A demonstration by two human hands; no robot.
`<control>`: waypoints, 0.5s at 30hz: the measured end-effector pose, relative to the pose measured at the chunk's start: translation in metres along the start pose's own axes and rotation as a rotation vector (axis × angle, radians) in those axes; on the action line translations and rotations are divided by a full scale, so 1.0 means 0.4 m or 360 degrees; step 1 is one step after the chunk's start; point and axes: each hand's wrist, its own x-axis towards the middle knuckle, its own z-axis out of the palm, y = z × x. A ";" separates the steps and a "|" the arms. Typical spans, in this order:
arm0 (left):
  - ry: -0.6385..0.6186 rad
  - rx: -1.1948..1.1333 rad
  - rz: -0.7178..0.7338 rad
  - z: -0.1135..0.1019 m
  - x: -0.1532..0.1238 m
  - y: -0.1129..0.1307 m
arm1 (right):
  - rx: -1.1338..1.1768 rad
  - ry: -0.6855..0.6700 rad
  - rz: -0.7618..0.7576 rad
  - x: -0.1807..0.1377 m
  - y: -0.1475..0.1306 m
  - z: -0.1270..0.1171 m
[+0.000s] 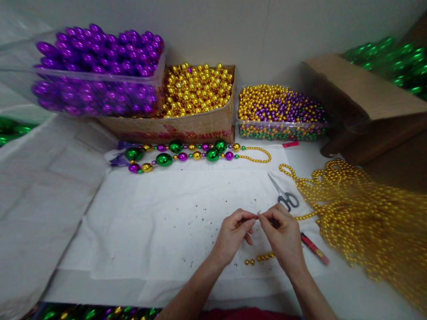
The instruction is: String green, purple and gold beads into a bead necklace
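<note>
My left hand (234,231) and my right hand (280,231) meet fingertip to fingertip above the white cloth (143,222). Both are closed in a pinch; whatever lies between the fingers is too small to make out. Just below my right hand lies a short row of gold beads (263,258). Scissors (283,193) with dark handles rest on the cloth beyond my right hand. To its right is a red, flat-sided tool or lighter-like object (315,249), its kind unclear.
A beaded necklace (163,159) stretches across the back. Behind it stand a bin of purple beads (100,78), a carton of gold beads (200,124) and a tub of small mixed beads (280,129). Gold bead strands (360,218) heap at right, beside a cardboard box (367,89). Dark specks dot the cloth.
</note>
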 end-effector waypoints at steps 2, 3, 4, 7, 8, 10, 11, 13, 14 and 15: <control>-0.0006 0.0019 0.0037 -0.002 0.000 -0.002 | -0.0001 -0.0002 0.0003 0.000 0.000 0.000; -0.0007 0.0028 0.0057 -0.003 0.000 -0.002 | 0.0003 -0.0003 0.0006 -0.001 -0.001 -0.001; -0.0007 0.0036 0.0079 -0.003 0.000 -0.002 | 0.0010 -0.0006 0.0010 -0.001 -0.003 -0.001; -0.0009 0.0069 0.0134 -0.003 -0.003 0.000 | 0.0030 -0.0016 0.0021 -0.002 -0.010 -0.005; -0.0011 0.0077 0.0148 -0.002 -0.004 0.000 | 0.0034 -0.0015 0.0027 -0.003 -0.012 -0.007; -0.0017 0.0087 0.0175 0.001 -0.009 0.001 | 0.0038 -0.0008 0.0042 -0.004 -0.015 -0.013; -0.0020 0.0089 0.0187 0.002 -0.011 0.002 | 0.0041 -0.0004 0.0048 -0.005 -0.016 -0.017; -0.0029 0.0093 0.0206 0.006 -0.015 0.002 | 0.0058 -0.0003 0.0066 -0.006 -0.015 -0.024; -0.0034 0.0100 0.0212 0.008 -0.017 0.002 | 0.0080 -0.0012 0.0081 -0.007 -0.013 -0.028; -0.0041 0.0116 0.0216 0.011 -0.019 0.003 | 0.0118 -0.0036 0.0103 -0.007 -0.011 -0.032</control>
